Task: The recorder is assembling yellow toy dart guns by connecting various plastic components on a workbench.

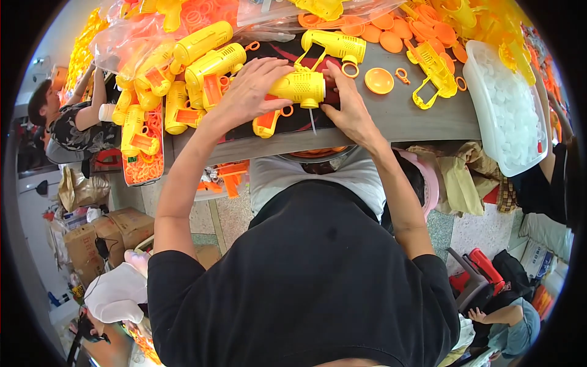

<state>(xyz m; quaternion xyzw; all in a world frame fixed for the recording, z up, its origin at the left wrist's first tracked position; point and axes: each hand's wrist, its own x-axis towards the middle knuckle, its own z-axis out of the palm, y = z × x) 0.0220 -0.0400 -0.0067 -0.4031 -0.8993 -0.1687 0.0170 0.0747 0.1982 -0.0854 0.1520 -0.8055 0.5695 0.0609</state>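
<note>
My left hand (254,92) wraps over the far end of a yellow plastic toy housing (301,87), a vented cylinder lying sideways above the table. A short stub points down from it, and a thin pale rod (312,121) shows just below. At the housing's right end is my right hand (350,105), thumb and index finger apart with nothing visible between them; whether they touch the housing is unclear. Just behind lies another yellow housing (335,45) with an open frame handle and an orange ring (350,70). A yellow-and-orange piece (265,124) lies below my left hand.
Several yellow housings (205,40) are heaped at the left, beside a bin of small orange parts (145,167). Right of my hands lie an orange cup (379,81) and a yellow frame (435,72). A white tub (483,104) holds translucent pieces. Other people work nearby.
</note>
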